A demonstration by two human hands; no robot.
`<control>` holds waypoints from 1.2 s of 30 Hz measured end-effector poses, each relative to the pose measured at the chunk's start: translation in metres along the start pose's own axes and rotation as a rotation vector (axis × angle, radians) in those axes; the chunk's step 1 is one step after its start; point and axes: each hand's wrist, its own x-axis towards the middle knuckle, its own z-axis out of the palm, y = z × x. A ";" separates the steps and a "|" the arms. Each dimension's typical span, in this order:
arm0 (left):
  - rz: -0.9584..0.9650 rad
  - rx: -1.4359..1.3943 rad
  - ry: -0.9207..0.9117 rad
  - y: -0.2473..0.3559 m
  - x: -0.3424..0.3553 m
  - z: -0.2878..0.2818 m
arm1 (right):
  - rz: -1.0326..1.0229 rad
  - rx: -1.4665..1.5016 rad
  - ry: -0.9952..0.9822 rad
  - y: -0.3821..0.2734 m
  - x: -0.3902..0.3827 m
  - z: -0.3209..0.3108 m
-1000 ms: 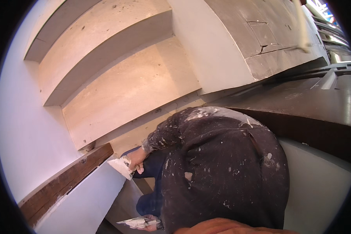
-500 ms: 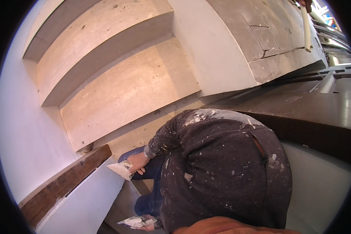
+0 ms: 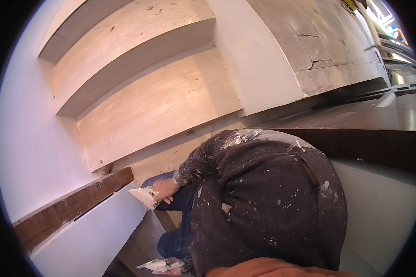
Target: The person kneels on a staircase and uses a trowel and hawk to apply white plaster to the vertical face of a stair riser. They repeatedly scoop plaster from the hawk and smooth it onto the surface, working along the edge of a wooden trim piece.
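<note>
My right hand [image 3: 166,189] is closed around a putty knife [image 3: 143,195] with a pale, plaster-smeared blade. The blade's tip points left, close to the end of a white-faced ledge [image 3: 94,220]. Low in the picture my left hand [image 3: 173,272], partly hidden by the blade and cut by the lower edge, grips a second flat blade [image 3: 158,265] carrying a lump of white plaster. My dark sweatshirt [image 3: 263,198] is spattered with white, and both knees in blue trousers [image 3: 173,242] are bent beside the hands.
Broad pale steps [image 3: 162,97] rise at the upper left beside a white wall [image 3: 27,134]. A dark wooden beam [image 3: 74,198] runs along the ledge. At the right lie a dark brown slab [image 3: 370,143] and a white panel [image 3: 379,203]. Metal pipes [image 3: 397,48] stand at the upper right.
My view has shifted a little, so the steps sit farther right. Both hands keep their blades with little movement. The pale stick held by another hand at upper right is out of sight.
</note>
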 end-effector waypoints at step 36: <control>-0.157 -0.979 -0.454 0.067 -0.094 -0.135 | -0.092 -0.033 -0.090 -0.046 -0.001 0.000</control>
